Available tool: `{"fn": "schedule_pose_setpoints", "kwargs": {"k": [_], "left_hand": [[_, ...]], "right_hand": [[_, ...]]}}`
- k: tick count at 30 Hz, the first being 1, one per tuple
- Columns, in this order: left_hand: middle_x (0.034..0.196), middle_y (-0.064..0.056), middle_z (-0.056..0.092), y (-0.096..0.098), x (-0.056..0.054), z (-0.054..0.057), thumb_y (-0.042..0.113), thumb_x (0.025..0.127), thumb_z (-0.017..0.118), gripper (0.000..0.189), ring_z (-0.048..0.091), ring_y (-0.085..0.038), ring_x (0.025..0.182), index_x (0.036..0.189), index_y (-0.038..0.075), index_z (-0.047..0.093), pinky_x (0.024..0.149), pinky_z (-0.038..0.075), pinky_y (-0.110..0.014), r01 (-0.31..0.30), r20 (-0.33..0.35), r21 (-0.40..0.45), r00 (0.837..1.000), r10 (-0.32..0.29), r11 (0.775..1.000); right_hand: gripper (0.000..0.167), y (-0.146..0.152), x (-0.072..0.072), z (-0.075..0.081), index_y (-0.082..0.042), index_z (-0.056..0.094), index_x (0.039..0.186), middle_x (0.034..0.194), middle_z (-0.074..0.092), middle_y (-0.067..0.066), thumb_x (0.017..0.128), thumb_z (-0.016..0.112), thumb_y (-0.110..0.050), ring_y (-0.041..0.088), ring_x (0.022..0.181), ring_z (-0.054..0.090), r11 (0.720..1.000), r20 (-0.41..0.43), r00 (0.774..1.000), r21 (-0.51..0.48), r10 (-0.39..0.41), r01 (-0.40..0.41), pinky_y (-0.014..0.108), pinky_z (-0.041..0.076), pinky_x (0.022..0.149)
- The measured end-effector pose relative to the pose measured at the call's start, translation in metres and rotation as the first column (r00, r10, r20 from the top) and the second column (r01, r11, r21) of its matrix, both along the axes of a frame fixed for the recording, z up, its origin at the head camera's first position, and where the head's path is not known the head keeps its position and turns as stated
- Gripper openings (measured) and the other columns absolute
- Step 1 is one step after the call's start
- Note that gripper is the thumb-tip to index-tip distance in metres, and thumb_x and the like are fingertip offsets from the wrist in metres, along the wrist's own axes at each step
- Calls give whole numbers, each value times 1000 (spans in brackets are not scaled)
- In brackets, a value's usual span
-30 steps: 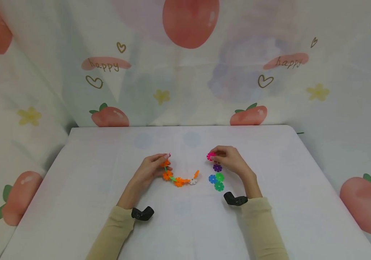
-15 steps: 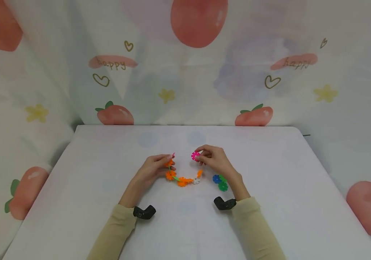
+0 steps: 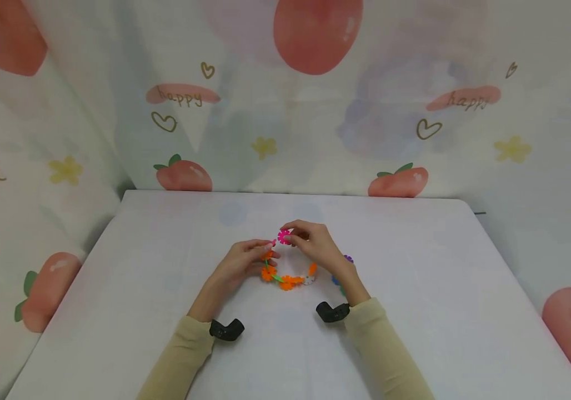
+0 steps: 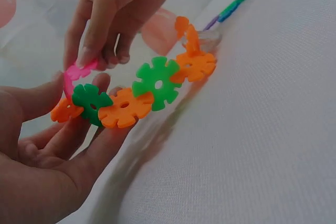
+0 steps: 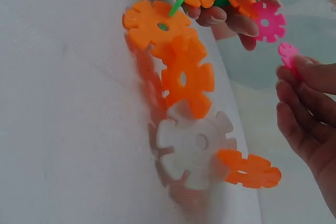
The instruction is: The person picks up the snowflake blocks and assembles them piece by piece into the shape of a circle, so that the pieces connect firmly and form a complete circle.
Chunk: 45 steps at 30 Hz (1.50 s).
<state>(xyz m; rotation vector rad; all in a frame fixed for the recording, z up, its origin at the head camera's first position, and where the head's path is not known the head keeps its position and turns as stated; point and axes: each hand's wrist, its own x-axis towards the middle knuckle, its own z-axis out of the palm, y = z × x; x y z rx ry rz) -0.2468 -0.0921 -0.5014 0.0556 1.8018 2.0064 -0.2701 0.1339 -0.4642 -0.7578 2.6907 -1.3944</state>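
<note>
In the head view my left hand [image 3: 238, 266] holds one end of a curved chain of slotted snowflake discs [image 3: 268, 273], mostly orange with some green. A pink disc [image 5: 273, 19] forms the held end, by the left fingertips. My right hand [image 3: 317, 244] pinches a second pink disc [image 3: 283, 237] between thumb and fingers. A small gap parts the two pink discs in the right wrist view. At the chain's other end are a clear whitish disc [image 5: 181, 135] and an orange disc [image 5: 252, 170], near the tabletop.
Several loose discs lie right of the chain, partly hidden by the right forearm: a purple disc [image 3: 348, 259], a blue disc [image 3: 335, 280] and green. The white-covered table [image 3: 415, 311] meets a printed cloth backdrop [image 3: 305, 133] behind.
My right hand has moved left with its pink disc, up close to the left hand. The left hand keeps hold of the chain. The head view has turned slightly.
</note>
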Motion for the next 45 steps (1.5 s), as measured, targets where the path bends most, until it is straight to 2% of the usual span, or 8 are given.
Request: {"fn": "schedule_pose_setpoints", "kwargs": {"k": [8,15,20,28,33,36,41,45], "left_hand": [[106,-12,77,2,3,0,22,105,62,40,74,-19,90,134,-5,63,86,62,-33,-18,-15,-26,1000,18,999],[111,-18,75,2,4,3,20,105,61,37,74,-19,90,135,-3,63,91,61,-33,-49,-23,-39,999,48,998],[109,-19,75,3,5,3,18,103,65,33,75,-18,86,128,-3,69,93,60,-32,-86,-94,-112,993,76,990],[89,-16,78,7,10,-1,17,103,64,32,78,-25,86,126,-4,70,104,54,-42,-113,-194,-177,978,78,978],[91,-16,78,7,11,-6,17,103,63,32,78,-25,88,126,-4,70,105,54,-42,-93,-193,-191,980,56,977],[91,-16,78,6,11,-4,17,103,63,32,78,-25,88,126,-5,70,102,56,-39,-74,-200,-187,979,36,980],[98,-14,74,1,11,-1,15,105,59,39,76,-25,93,139,-3,59,95,59,-37,-3,-135,-152,991,-18,988],[113,-19,69,-4,13,3,14,106,55,44,74,-25,98,149,2,50,98,58,-38,13,-81,-117,996,-22,993]], "right_hand": [[24,-4,-1,2,-5,74,123,103,77,9,100,66,-7,29,88,72,1000,29,999,4,31,-31,33,61,82],[24,-5,-3,-1,-7,76,121,111,77,8,98,68,-4,20,90,72,998,-16,998,12,55,-55,33,62,85],[23,-6,-3,-1,-8,77,119,104,78,5,97,70,-6,18,92,72,997,-28,996,-3,79,-79,35,61,86],[21,-8,-6,1,-9,79,116,105,78,5,98,69,-7,18,93,72,992,49,991,10,125,-125,35,61,88],[21,-7,-8,-3,-8,79,116,104,78,5,98,67,-4,17,93,71,985,62,984,29,170,-172,32,59,87],[22,-7,-8,-3,-7,78,117,106,78,5,98,67,-4,17,94,71,983,65,982,38,179,-182,31,59,87],[28,-4,-5,2,-8,74,127,114,77,7,100,67,-11,19,98,70,981,67,987,122,145,-153,33,60,89],[27,13,-3,5,-7,73,126,113,77,8,101,66,-13,20,93,67,981,-1,997,174,81,-80,33,59,84]]}}
